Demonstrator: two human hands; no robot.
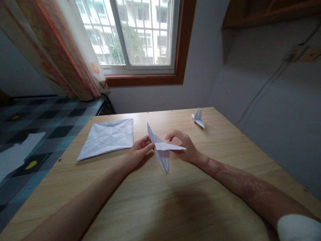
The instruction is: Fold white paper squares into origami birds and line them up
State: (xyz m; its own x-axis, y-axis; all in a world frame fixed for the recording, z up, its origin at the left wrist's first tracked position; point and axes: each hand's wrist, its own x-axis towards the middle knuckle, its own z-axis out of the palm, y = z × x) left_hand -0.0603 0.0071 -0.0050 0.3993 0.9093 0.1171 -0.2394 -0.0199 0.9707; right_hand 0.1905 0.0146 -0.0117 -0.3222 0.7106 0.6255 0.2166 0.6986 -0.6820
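A white folded paper crane [162, 147] is above the table's middle, its pointed flaps spread to the upper left, right and down toward me. My left hand [141, 149] pinches its left side between thumb and fingers. On the other side, my right hand [184, 145] curves around the right flap with index finger and thumb apart. That flap hides part of the right thumb, and I cannot tell whether it touches the paper. A smaller finished paper crane [198, 117] stands at the table's back right.
Creased white paper sheets [110, 135] lie stacked at the left on the wooden table [140, 207]. Left of the table, a bed with a checked cover [50, 134] holds more white paper [22, 152]. Behind are a window [147, 33], a curtain [67, 50] and a wall cable [260, 87].
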